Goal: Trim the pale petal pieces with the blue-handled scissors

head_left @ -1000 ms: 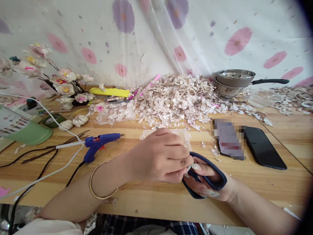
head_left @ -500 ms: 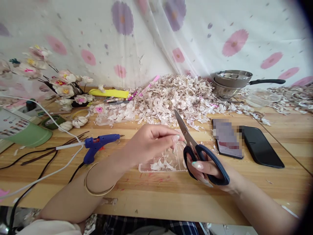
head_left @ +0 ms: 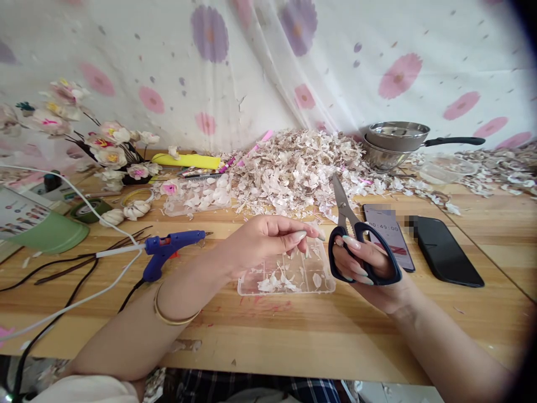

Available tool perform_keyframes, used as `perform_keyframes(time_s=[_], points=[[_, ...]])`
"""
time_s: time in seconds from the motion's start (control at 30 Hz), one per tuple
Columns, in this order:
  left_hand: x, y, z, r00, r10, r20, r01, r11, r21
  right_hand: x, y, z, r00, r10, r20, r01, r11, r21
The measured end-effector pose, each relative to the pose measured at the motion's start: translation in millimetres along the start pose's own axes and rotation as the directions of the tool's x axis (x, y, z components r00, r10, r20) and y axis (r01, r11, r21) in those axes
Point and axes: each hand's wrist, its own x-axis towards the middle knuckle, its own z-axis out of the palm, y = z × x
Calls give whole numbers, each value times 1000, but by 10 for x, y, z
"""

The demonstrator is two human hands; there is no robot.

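Observation:
My left hand [head_left: 266, 243] is closed in a pinch over the clear divided tray [head_left: 255, 288], holding a small whitish petal-like piece [head_left: 320, 232] at its fingertips. A pair of dark-handled scissors [head_left: 346, 212] is in my right hand [head_left: 366, 258], fingers through the loops, blades together and pointing up and away. The scissors are apart from the held piece, just to its right. Below my hands, several thin white flakes [head_left: 280, 282] lie in the tray's compartments.
Behind the tray rises a heap of pale dried petals [head_left: 297, 168]. A blue glue gun [head_left: 168, 246] with cords lies left, near artificial flowers [head_left: 113, 145]. Two phones [head_left: 451, 252] lie right. A pan [head_left: 398, 137] on a metal bowl stands behind them.
My right hand has moved the scissors right and slightly up, away from my left fingertips. My left hand has shifted slightly right, still pinching, and more of the tray shows.

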Motion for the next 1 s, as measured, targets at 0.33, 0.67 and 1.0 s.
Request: perform_keyframes(time_s=[0.33,0.67,1.0], points=[[62,-191,-8,982,-153,-109,186,882,434,20,-46,31,991,-22,-130,39,991,131],[49,-431,207,999,9,42,-41,499,866,-4,-20,-4,991,-74,-112,84,993,78],[82,-599,472,982,-12,186,-160,462,873,-8,-12,18,996,-82,-30,82,997,2]])
